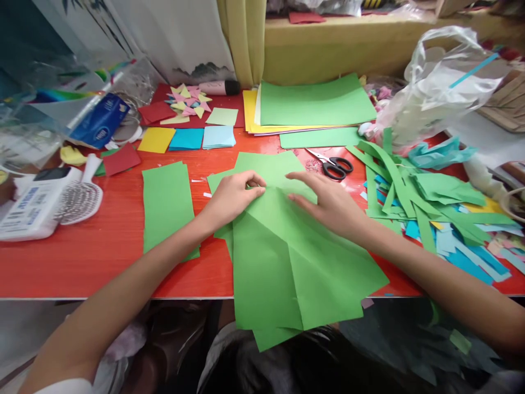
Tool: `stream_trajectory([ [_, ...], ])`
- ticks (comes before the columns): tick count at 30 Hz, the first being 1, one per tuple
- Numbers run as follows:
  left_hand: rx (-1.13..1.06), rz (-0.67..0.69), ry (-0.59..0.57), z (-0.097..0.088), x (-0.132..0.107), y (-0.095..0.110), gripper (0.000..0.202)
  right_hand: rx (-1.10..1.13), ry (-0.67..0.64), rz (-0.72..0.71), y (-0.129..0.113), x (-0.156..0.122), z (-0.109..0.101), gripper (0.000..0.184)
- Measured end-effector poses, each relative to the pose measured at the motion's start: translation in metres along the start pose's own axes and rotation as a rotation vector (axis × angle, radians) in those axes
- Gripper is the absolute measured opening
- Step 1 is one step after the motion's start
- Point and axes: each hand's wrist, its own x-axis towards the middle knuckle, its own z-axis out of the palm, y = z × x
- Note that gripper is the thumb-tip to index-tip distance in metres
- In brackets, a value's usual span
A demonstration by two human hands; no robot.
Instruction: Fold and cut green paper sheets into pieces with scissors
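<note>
Several creased sheets of green paper (262,257) lie overlapping in front of me, their near ends hanging past the table's front edge. My left hand (241,189) pinches the top sheet near its far end, thumb against the fingers. Over the right side of the same paper, my right hand (318,197) has its thumb and fingers apart, with nothing between them. Just beyond that hand lie scissors (333,164) with black handles. A smaller green stack (168,210) rests to the left of my left forearm.
Paper scraps and strips (426,213) are heaped on the right, below a clear plastic bag (443,87). Large green sheets (315,101) lie at the back. Colored paper squares (186,139) sit back left; a hairbrush (84,194) and white box (36,205) stand at left.
</note>
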Motion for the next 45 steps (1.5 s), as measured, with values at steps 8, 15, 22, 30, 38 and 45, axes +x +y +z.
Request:
stream_trajectory([
  [8, 0.312, -0.053, -0.004, -0.013, 0.005, -0.001, 0.019, -0.175, -0.277, -0.087, 0.006, -0.002, 0.022, 0.059],
  [15, 0.413, -0.123, -0.060, -0.016, 0.006, -0.003, 0.016, -0.191, -0.277, -0.039, 0.001, -0.003, 0.022, 0.054],
  [22, 0.445, -0.150, -0.121, -0.022, 0.007, -0.004, 0.018, -0.289, -0.256, -0.016, -0.009, -0.002, 0.026, 0.056],
  [30, 0.482, -0.239, -0.208, -0.036, 0.008, -0.007, 0.016, -0.332, -0.244, -0.033, -0.012, -0.003, 0.026, 0.051],
  [38, 0.525, -0.231, -0.262, -0.037, 0.005, -0.004, 0.012, -0.335, -0.246, -0.021, -0.014, -0.002, 0.026, 0.050],
  [45, 0.506, -0.213, -0.275, -0.036, 0.003, -0.006, 0.012, -0.347, -0.239, -0.012, -0.016, -0.002, 0.027, 0.050],
])
